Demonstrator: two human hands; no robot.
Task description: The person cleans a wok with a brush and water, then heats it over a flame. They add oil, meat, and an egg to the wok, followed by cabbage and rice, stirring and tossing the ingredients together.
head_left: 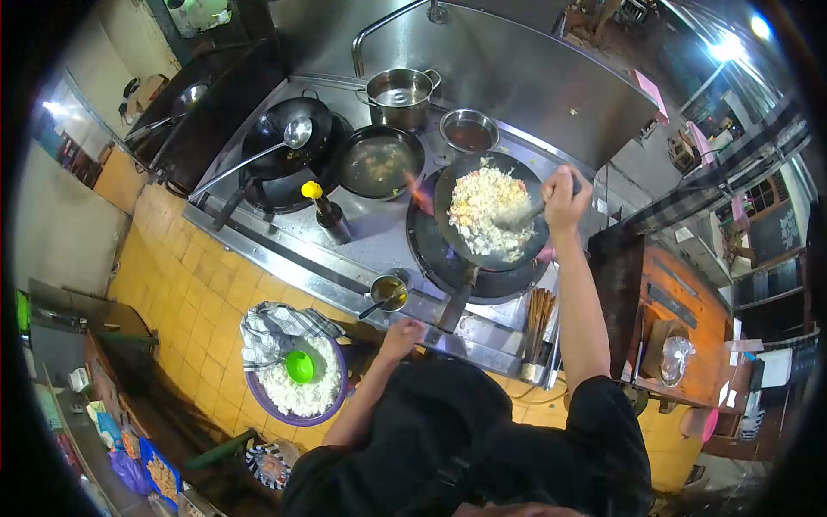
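My right hand [567, 202] is closed around the handle of a spatula [517, 215], whose blurred head is in the rice. Fried rice with egg bits [487, 207] fills the middle of a black wok [448, 185], which sits over a larger dark pan [422, 246] on the stove. Flames show at the wok's left side. The wok's handle [457, 306] points toward me. My left hand [402, 338] is at the counter's front edge, left of that handle and apart from it, its fingers curled together with nothing visible in them.
Behind are a steel pot [401, 90], a bowl of dark liquid [469, 131], a pan with liquid [381, 164] and a wok with a ladle [297, 133]. Nearer stand a yellow-capped bottle [332, 215], an oil cup [389, 293] and skewers [539, 319]. A rice basin [340, 405] is at left.
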